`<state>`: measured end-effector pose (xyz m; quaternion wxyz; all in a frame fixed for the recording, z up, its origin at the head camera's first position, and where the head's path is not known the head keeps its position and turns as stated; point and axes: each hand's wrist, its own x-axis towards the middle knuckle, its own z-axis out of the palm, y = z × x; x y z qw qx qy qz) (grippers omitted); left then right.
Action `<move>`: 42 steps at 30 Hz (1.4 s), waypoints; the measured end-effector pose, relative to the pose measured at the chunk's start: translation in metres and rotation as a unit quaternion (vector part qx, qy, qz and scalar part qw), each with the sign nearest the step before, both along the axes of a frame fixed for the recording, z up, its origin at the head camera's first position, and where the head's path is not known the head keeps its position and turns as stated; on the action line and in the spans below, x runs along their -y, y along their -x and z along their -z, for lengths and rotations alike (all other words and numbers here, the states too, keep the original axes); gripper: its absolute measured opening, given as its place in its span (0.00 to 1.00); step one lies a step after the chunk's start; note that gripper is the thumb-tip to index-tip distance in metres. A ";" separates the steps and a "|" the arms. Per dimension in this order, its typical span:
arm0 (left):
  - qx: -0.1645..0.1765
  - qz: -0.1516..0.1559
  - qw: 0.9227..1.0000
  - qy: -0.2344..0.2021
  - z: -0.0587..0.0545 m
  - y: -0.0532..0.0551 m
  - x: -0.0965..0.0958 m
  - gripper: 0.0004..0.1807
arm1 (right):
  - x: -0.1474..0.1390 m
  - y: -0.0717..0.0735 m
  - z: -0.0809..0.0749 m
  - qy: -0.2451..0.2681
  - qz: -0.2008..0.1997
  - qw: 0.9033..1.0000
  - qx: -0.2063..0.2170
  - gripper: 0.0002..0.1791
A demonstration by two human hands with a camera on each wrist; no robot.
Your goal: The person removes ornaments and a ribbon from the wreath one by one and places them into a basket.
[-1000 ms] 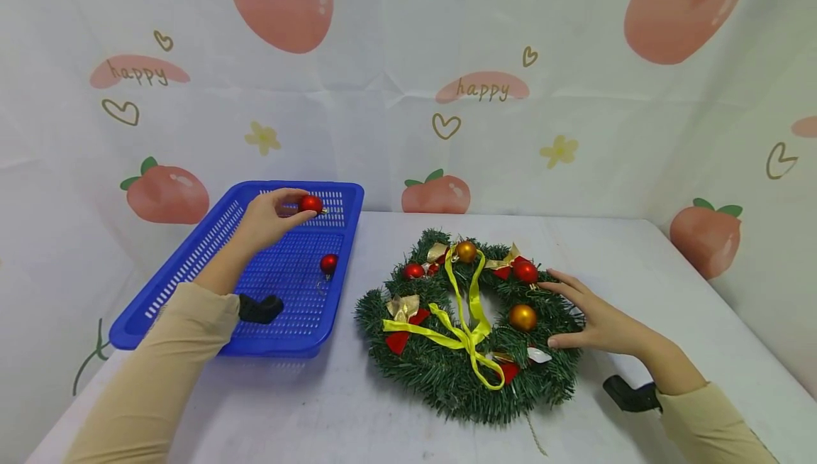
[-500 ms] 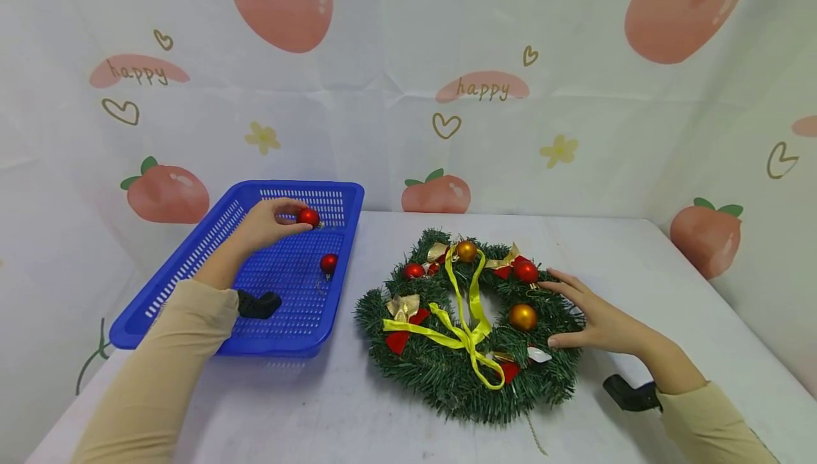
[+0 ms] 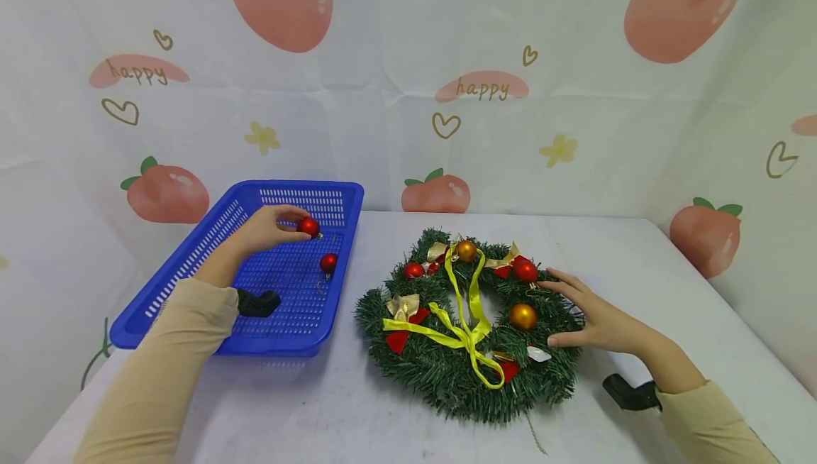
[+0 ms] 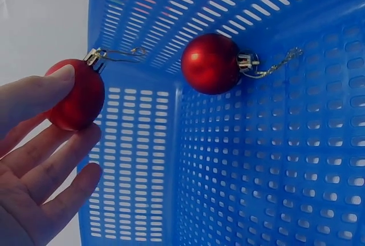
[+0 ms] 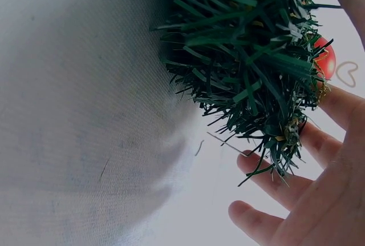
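Between thumb and fingertips, my left hand [image 3: 258,232] pinches a red Christmas bauble [image 3: 308,228] over the blue basket [image 3: 274,348]. In the left wrist view this bauble [image 4: 82,100] shows a metal cap and a wire hook. A second red bauble [image 4: 208,63] lies in the basket by its right wall. On the table to the right is a green wreath [image 3: 440,379] with red and gold baubles, bows and a yellow ribbon [image 3: 469,336]. My right hand [image 3: 600,322] touches the wreath's right edge, thumb and fingers spread, near a red bauble [image 3: 525,271].
The white table [image 3: 357,407] carries both basket and wreath. Behind it hangs a white cloth [image 3: 357,116] printed with fruit and hearts. A black wrist mount [image 3: 632,393] shows under my right wrist, another [image 3: 258,304] under my left. A thin cord [image 3: 536,435] trails from the wreath's front.
My left hand has come down a little and slightly nearer with the bauble, lower over the basket. The right hand and the wreath have stayed put.
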<state>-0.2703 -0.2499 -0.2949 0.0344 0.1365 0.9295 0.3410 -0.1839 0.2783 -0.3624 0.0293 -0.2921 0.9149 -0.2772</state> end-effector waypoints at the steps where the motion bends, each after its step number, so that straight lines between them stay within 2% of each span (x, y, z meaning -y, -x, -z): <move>1: 0.001 0.003 1.000 0.002 0.000 0.000 0.000 0.25 | 0.000 0.000 0.000 0.000 0.000 1.000 0.000 0.44; 7: 0.004 0.015 1.000 0.014 0.000 -0.003 0.000 0.27 | 0.001 0.001 0.001 0.000 -0.001 1.000 -0.004 0.44; 13: -0.019 0.015 1.000 0.016 -0.004 -0.005 -0.005 0.25 | 0.001 0.000 0.001 -0.001 0.002 1.000 -0.001 0.44; 21: -0.027 0.037 0.999 0.007 -0.020 -0.013 -0.026 0.24 | 0.001 -0.001 0.001 0.000 0.001 1.000 0.001 0.44; 27: -0.043 0.074 0.996 -0.015 -0.040 -0.024 -0.053 0.22 | 0.000 -0.001 0.001 0.001 0.004 1.000 0.001 0.44; 31: -0.055 0.101 0.993 -0.021 -0.049 -0.032 -0.073 0.20 | 0.000 -0.001 0.000 0.000 0.004 1.000 0.005 0.44; 36: -0.064 0.152 0.986 -0.026 -0.051 -0.040 -0.099 0.19 | 0.000 -0.001 -0.002 -0.001 0.004 1.000 0.010 0.44; 42: -0.052 0.200 0.978 -0.029 -0.048 -0.045 -0.126 0.19 | 0.001 -0.001 -0.004 -0.001 0.002 1.000 0.007 0.44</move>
